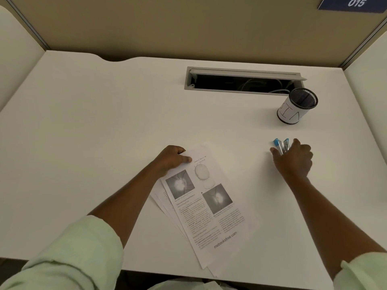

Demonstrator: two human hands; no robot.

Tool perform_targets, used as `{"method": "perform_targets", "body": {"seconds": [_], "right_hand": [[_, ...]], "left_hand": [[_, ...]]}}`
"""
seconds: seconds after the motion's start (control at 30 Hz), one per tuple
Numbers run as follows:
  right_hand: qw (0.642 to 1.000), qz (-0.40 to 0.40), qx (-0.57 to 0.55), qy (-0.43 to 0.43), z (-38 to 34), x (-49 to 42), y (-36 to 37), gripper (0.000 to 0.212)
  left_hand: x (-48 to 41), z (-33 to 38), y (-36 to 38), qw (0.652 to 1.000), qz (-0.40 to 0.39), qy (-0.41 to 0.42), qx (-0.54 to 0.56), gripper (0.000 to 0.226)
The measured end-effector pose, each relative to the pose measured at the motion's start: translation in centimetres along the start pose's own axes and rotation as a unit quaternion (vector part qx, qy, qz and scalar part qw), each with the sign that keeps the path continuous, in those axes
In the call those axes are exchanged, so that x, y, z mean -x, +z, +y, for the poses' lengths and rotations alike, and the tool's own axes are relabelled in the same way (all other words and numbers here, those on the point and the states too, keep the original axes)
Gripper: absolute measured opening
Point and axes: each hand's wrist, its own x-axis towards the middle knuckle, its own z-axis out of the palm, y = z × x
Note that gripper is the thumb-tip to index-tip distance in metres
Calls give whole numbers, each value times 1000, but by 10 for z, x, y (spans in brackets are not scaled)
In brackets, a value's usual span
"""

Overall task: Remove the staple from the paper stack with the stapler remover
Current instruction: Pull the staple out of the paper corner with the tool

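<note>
White desk [104, 122] inside a cubicle, beige partition [188, 28] along the far side, blue plate [354, 4] reading 015 at the far right corner. Paper stack [211, 208] lying near the middle, angled, sheets fanned slightly at the left edge, top page printed with greyscale pictures and text. Left hand [172, 159] resting on the far left corner of the stack, fingers curled under, thumb flat on the top sheet, pinning it to the desk. Staple itself too small to make out.

To the right, well apart from the paper: stapler remover [281, 144], blue-handled with metal jaws, blue ends pointing far. Right hand [294, 159] over its near part, fingers spread loosely on both sides and touching it; firm grip or not, cannot tell.

Farther right and beyond, a black mesh cup [297, 106] wrapped in a white label with handwritten letters, standing upright; interior dark, contents not discernible. Just beside its far edge, an open cable tray [243, 80] recessed in the desk, grey lid raised, pale cables faintly visible inside. Pale green sleeves [69, 258] rolled up on both forearms.
</note>
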Motion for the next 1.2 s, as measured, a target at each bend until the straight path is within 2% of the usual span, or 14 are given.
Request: {"method": "perform_targets", "body": {"seconds": [0.17, 0.33, 0.47, 0.53, 0.63, 0.73, 0.8, 0.9, 1.07, 1.2], "right_hand": [[999, -32, -22, -3, 4, -10, 7, 54], [996, -50, -70, -13, 1, -16, 10, 44], [986, -65, -153, -30, -9, -8, 8, 50], [954, -109, -278, 11, -19, 1, 3, 53], [841, -207, -496, 65, -34, 21, -3, 45], [733, -297, -605, 93, -49, 44, -11, 31], [691, -331, -634, 106, -55, 60, -13, 24], [669, -355, -641, 125, -61, 84, -15, 19], [642, -393, -637, 168, -62, 113, -12, 50], [632, -417, -629, 176, -61, 128, -8, 47]], "left_hand": [[0, -2, 1, 1000, -1, -4, 0, 12], [1, -3, 3, 1000, 0, -10, 18, 22], [3, -4, 5, 1000, -2, -11, 19, 21], [3, -3, 5, 1000, 0, -14, 16, 19], [4, -4, 5, 1000, -3, -13, 24, 21], [6, -4, 5, 999, -5, -16, 34, 22], [8, -5, 5, 999, -6, -17, 37, 24], [11, -5, 5, 999, -9, -20, 49, 24], [18, -9, 5, 998, -11, -26, 61, 15], [25, -10, 2, 997, -19, -28, 63, 25]]}}
